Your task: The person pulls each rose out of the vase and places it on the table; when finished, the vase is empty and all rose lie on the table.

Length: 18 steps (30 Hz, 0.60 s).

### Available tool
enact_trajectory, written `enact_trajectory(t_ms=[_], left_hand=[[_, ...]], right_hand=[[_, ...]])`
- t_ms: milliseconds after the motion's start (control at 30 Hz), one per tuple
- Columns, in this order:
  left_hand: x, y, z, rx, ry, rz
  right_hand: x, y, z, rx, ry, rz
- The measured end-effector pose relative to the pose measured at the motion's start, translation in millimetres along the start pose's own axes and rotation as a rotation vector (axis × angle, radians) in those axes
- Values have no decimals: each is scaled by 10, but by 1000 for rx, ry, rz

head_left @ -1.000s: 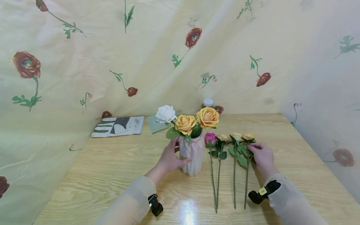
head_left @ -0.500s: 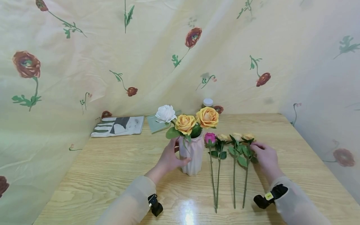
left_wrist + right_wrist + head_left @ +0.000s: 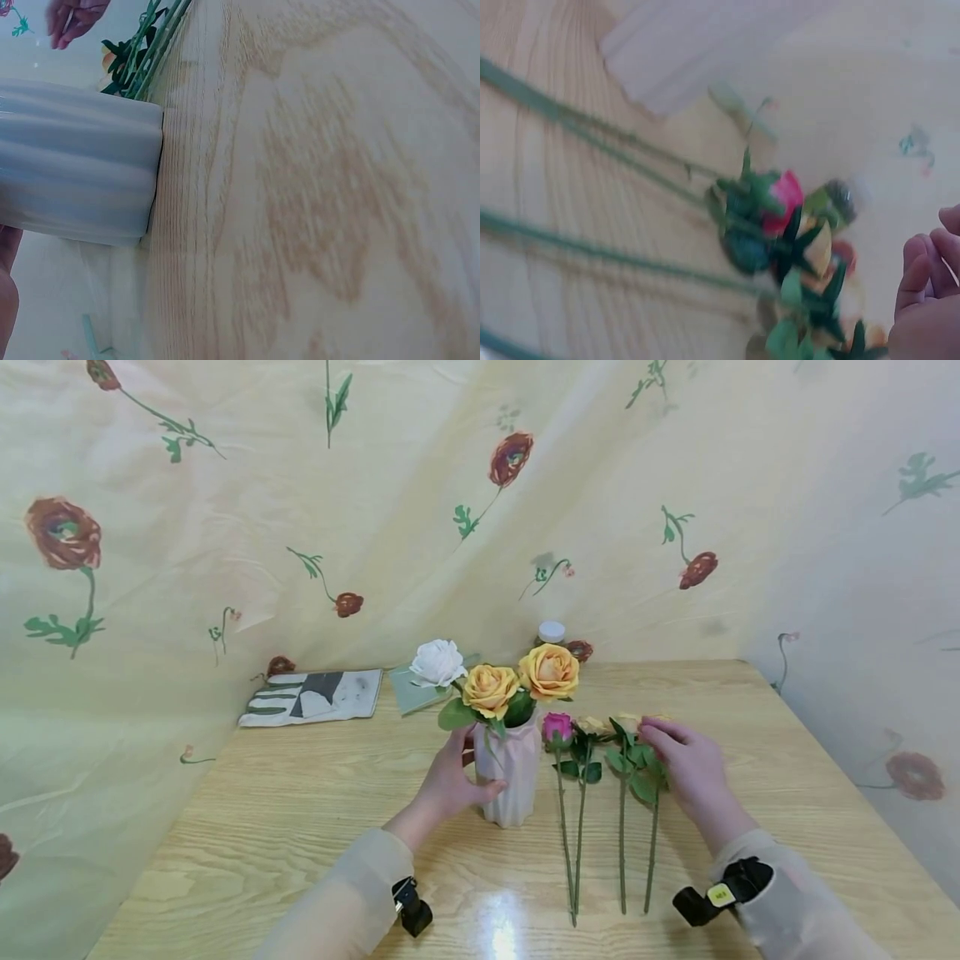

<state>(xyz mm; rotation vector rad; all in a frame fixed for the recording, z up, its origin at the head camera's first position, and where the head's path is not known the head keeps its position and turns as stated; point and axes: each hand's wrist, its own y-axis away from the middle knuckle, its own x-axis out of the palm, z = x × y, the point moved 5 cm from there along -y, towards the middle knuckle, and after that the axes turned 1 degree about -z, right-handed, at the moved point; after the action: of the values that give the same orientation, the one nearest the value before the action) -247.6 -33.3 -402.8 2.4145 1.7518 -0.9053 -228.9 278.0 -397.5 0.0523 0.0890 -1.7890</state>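
A ribbed pale pink vase (image 3: 513,777) stands on the wooden table (image 3: 300,810) with a white rose (image 3: 437,662) and two orange roses (image 3: 491,690) in it. My left hand (image 3: 453,781) grips the vase's left side, thumb across its front. Right of the vase lie several long-stemmed roses, a magenta one (image 3: 557,727) nearest it. My right hand (image 3: 678,760) hovers over the rightmost flower head and hides it, fingers loosely bent with nothing held. In the left wrist view the vase (image 3: 75,172) fills the left. In the right wrist view the magenta rose (image 3: 780,199) lies beyond my fingers (image 3: 926,277).
At the back of the table lie a printed booklet (image 3: 313,695) and a green card (image 3: 411,691), and a white-lidded jar (image 3: 551,632) stands there. A floral cloth (image 3: 225,527) hangs behind and on both sides. The table's right edge (image 3: 825,760) lies beyond my right hand.
My right hand has slid left and forward, from beside the rightmost rose to over its head. The left hand stays on the vase.
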Motion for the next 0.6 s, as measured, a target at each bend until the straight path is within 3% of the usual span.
enact_trajectory(t_ms=[200, 433, 600], left_hand=[[-1, -2, 3, -24, 8, 11], [-3, -11, 1, -16, 18, 14], [-6, -3, -9, -9, 16, 13]], right_hand=[[284, 58, 272, -23, -83, 95], [598, 109, 579, -82, -19, 201], [745, 117, 698, -128, 17, 226]])
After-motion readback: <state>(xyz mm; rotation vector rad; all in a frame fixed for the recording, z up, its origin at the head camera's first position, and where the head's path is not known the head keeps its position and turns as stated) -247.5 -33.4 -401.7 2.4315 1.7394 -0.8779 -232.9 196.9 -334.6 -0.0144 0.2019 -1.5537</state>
